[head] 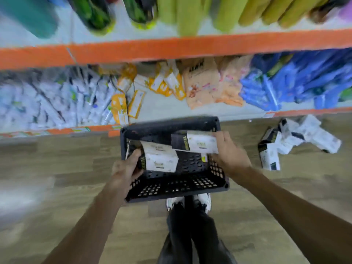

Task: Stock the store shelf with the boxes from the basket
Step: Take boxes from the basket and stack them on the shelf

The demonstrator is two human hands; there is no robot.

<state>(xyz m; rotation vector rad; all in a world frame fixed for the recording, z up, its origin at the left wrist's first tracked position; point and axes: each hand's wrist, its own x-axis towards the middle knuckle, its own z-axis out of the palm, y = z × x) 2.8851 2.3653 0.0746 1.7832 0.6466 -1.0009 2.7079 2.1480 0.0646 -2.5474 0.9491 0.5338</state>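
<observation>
A black perforated basket (177, 185) stands on the wooden floor in front of the lowest shelf (167, 109). My left hand (126, 168) grips the black end of a white-and-black box (162, 159) inside the basket. My right hand (227, 149) holds a second white-and-black box (196, 142) by its right end, lifted above the basket's far right corner. The whole view is blurred by motion.
Several similar white-and-black boxes (289, 140) lie scattered on the floor to the right. The low shelf holds white packets (53, 100) on the left, orange boxes (133, 101), peach bags (209, 86) and blue packs (297, 82). An orange-edged shelf (171, 48) runs above. My shoes (188, 202) stand behind the basket.
</observation>
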